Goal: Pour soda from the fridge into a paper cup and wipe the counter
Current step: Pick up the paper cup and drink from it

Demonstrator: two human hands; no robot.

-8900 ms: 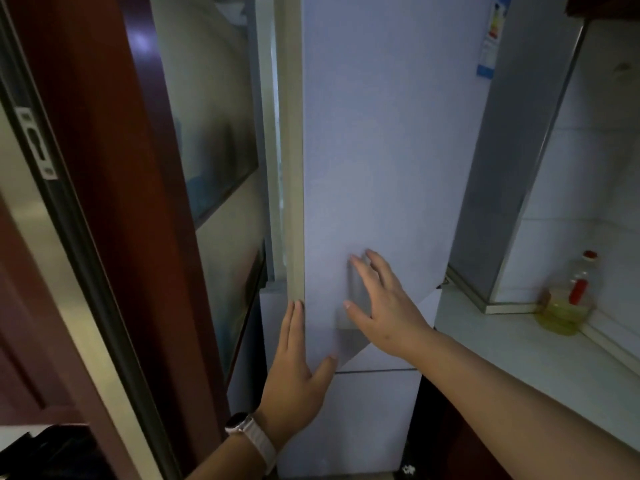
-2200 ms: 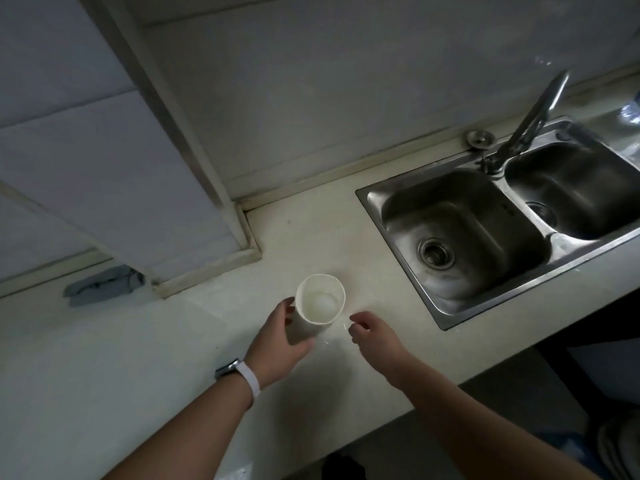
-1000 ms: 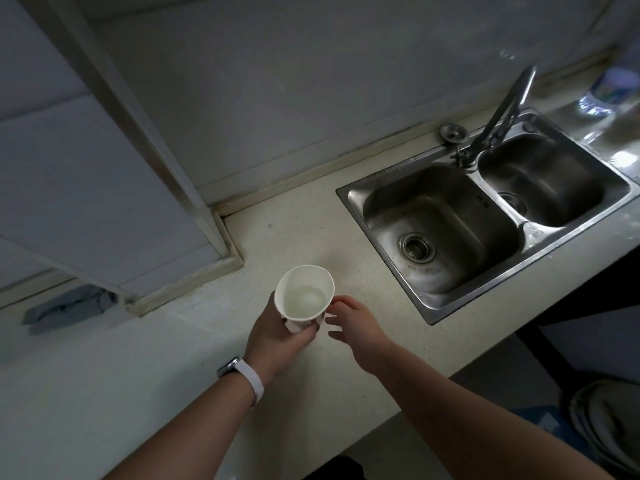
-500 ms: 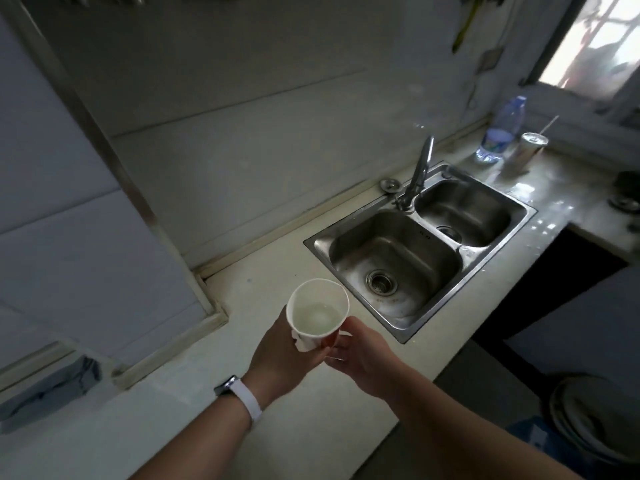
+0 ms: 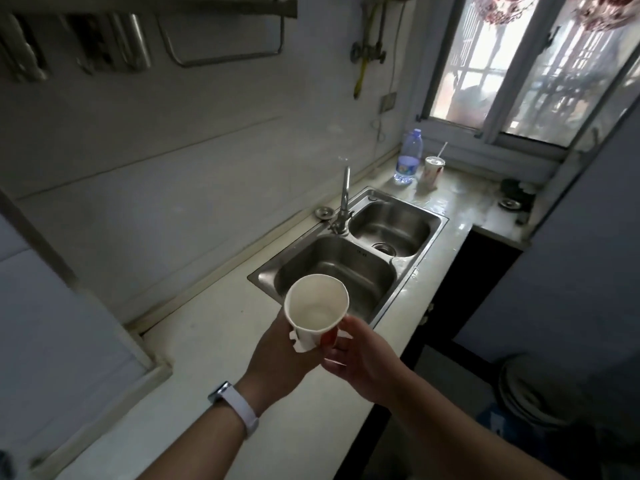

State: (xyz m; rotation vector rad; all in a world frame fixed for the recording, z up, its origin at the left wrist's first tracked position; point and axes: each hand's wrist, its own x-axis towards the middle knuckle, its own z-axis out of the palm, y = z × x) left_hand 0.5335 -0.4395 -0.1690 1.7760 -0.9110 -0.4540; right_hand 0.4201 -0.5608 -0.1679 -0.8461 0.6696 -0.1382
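Since half a second ago the paper cup (image 5: 317,308) has lifted toward the sink (image 5: 400,263), with the left hand (image 5: 277,358) and right hand (image 5: 360,358) both gripping its base. The left fingers are hidden behind it, and its contents are unclear.

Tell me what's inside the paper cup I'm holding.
Inside the paper cup only its pale wall and bottom show; no dark liquid. A thin clear layer cannot be ruled out. The left hand and right hand hide its lower outside.
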